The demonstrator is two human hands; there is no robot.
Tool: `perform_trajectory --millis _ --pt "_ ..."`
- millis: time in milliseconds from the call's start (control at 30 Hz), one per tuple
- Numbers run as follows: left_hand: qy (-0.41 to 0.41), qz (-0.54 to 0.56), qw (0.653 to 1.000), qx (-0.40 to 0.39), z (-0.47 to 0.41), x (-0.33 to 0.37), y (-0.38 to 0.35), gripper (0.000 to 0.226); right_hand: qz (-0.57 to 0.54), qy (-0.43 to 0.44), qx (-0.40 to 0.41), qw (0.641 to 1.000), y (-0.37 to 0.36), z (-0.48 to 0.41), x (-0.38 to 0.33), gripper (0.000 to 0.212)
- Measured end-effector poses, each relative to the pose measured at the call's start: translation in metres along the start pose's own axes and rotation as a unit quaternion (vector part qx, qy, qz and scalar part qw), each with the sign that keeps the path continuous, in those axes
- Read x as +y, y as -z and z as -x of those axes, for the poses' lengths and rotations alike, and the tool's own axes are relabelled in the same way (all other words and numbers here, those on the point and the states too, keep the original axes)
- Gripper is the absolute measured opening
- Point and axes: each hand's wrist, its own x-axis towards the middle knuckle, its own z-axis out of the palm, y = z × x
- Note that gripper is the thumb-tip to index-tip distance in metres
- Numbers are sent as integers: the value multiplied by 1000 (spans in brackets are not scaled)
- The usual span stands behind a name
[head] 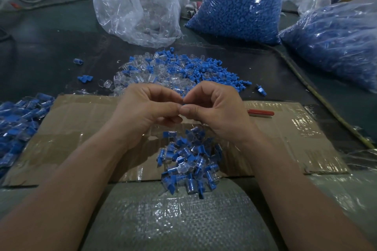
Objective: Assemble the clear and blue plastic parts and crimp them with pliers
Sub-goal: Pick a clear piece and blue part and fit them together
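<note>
My left hand (pixel 145 108) and my right hand (pixel 216 108) meet fingertip to fingertip above the cardboard sheet (pixel 81 128). Between the pinched fingers sits a small part (pixel 183 103), mostly hidden, with only a sliver of blue showing. Beyond the hands lies a mixed heap of loose clear and blue parts (pixel 175 71). Below the hands, at the near edge of the cardboard, is a pile of joined clear-and-blue pieces (pixel 191 161). A red pliers handle (pixel 261 112) pokes out from behind my right hand.
A clear bag of transparent parts (pixel 138 6) stands at the back. Two bags of blue parts (pixel 242 4) (pixel 334 40) stand at the back right. Another heap of joined pieces (pixel 18 120) lies at the left edge. A woven sack (pixel 173 220) covers my lap.
</note>
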Motion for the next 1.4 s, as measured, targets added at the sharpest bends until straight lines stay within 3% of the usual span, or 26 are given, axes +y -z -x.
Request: perform_trajectory --millis 133,300,600,1400 --pt "25 34 999 23 -2 1 1 10 4 5 -27 1000 -1 0 0 25" --pt "42 50 998 20 0 5 1 18 17 40 -2 999 -3 0 3 26" --pt "57 109 992 0 0 7 2 11 43 108 26 993 -2 0 8 25" --pt "45 45 998 -6 -1 3 3 13 188 139 25 972 0 0 10 17"
